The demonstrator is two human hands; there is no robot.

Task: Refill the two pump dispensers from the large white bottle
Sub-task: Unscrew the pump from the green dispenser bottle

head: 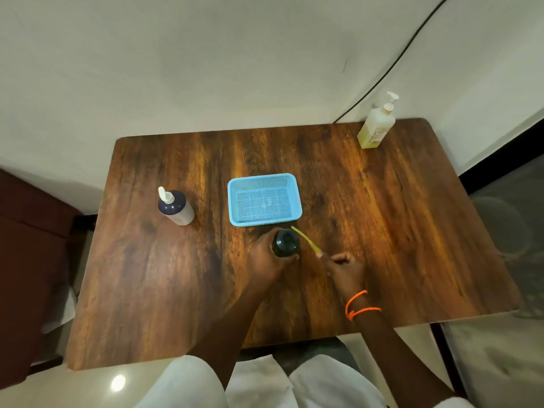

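A wooden table [382,231] fills the middle of the frame, seen from above. At centre left stands a dark bottle with a white pump top [175,206]. In the centre sits a blue mesh basket [265,199]. Just below it, the left hand [266,260] is wrapped around a dark, open-topped bottle [286,242] standing on the table. Right of that, the right hand [346,267] pinches the end of a yellow-green pump tube [306,239], which slants up toward the basket. At upper right, near the table's far corner, stands a pale yellow pump bottle [376,125]. An orange cord [360,304] circles the right wrist.
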